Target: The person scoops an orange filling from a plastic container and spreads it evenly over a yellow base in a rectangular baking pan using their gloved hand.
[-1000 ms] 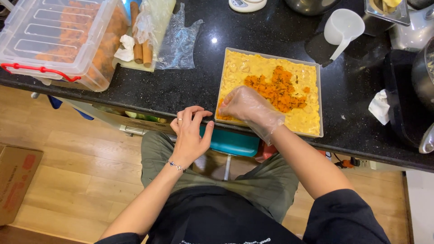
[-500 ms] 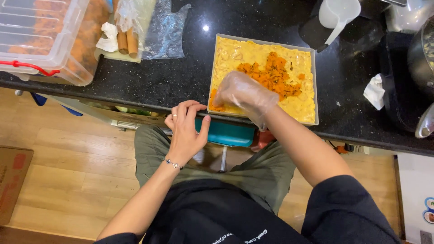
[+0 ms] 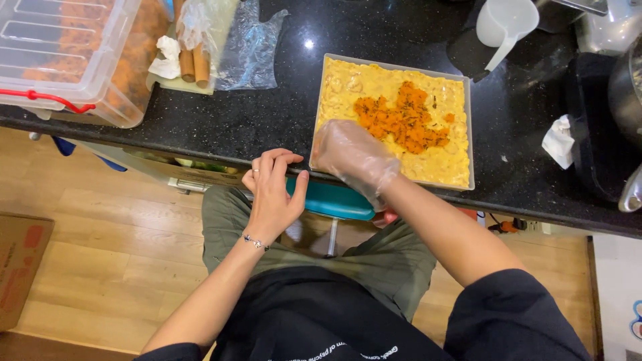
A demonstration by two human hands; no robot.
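Right hand (image 3: 354,157): sheathed in a thin clear plastic glove, resting on the near left corner of the tray, fingers loosely curled, grasping nothing visible.
Left hand (image 3: 273,190): bare, thin bracelet at the wrist, hovering just off the counter edge, fingers bent inward toward the palm, empty.
Tray (image 3: 468,134): shallow, rectangular, pale-rimmed, sitting on the counter close to its front edge, filled with a creamy yellow mixture (image 3: 348,83).
Orange topping (image 3: 401,120): chunky, flecked with dark specks, heaped over the middle of the yellow layer, just beyond the gloved fingers.
Storage box (image 3: 73,57): large, clear plastic, ridged lid, red handle clip along its near side, orange contents showing through; far left of the counter, overhanging the edge slightly.
Small board or tray (image 3: 177,83): pale, just right of the box, carrying brown cylindrical sticks (image 3: 192,65), crumpled white paper and a clear bag.
Loose clear plastic (image 3: 251,50): crumpled, flat on the counter between the sticks and the tray.
White scoop (image 3: 505,27): cup-shaped with a handle, beyond the tray's far right corner.
Crumpled white tissue (image 3: 557,140): right of the tray, well apart from the hands.
Metal pots (image 3: 625,87): at the right edge, only partly in view.
Counter (image 3: 267,113): black, speckled, glossy, catching a spot of light.
Stool (image 3: 331,200): teal seat on a metal post, below the counter edge between the knees.
Cardboard carton (image 3: 20,267): brown, with a red label, on the floor at far left.
Floor (image 3: 114,254): light wooden planks.
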